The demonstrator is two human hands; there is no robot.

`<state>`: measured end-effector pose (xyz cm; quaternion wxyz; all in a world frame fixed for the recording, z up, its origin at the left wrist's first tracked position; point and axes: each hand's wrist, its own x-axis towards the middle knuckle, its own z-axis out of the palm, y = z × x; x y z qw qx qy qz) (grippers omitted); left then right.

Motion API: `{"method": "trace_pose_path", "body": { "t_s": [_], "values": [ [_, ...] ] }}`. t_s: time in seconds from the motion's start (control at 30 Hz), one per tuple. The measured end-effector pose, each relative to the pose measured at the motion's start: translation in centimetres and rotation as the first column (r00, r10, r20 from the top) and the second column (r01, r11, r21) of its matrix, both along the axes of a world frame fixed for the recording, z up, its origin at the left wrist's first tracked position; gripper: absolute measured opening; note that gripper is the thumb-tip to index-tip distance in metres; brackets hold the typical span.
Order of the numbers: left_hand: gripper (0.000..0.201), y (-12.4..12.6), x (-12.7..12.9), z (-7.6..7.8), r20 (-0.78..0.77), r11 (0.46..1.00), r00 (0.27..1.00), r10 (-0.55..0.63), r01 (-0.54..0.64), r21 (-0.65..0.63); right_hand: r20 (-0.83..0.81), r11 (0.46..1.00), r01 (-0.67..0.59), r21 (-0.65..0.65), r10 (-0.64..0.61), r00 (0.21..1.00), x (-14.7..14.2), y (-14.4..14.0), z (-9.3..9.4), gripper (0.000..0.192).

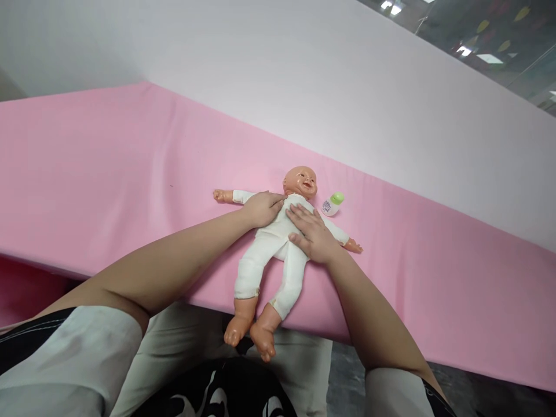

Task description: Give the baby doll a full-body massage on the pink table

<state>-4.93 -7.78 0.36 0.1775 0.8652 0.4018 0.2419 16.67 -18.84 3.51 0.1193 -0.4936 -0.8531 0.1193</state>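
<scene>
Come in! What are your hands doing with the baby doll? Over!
Left hand and right hand flat on the doll, chest and belly. Doll on its back on pink sheet. Small bottle beside its head, clear of hands.

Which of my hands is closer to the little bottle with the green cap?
Right. The right hand lies flat on the doll, on the side where the bottle lies beside the doll's head. The left hand rests on the doll's far shoulder, farther from the bottle.
</scene>
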Motion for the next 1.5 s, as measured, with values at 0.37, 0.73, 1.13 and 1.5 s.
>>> {"method": "trace_pose_path", "body": {
  "t_s": [0.37,0.73,1.13,1.5],
  "values": [
    [0.034,-6.8,0.3,2.6,0.217,0.817,0.788,-0.576,0.565,0.118,-0.08,0.893,0.448,0.037,-0.444,0.892,2.0,0.8,-0.2,0.05],
    [0.057,-6.9,1.1,2.7,-0.056,0.796,0.802,-0.595,0.597,0.1,-0.084,0.912,0.406,0.057,-0.401,0.912,2.6,1.1,-0.2,0.059],
    [0.054,-0.8,-1.4,1.3,-0.083,0.993,0.995,-0.059,0.066,0.094,-0.165,0.913,0.381,0.148,-0.357,0.919,2.3,0.5,-0.6,0.052],
    [0.048,0.2,-1.6,1.1,-0.146,0.998,0.988,0.043,-0.034,0.061,-0.061,0.9,-0.409,0.149,0.422,0.905,-5.2,-5.6,1.1,0.058]
  ]
}}
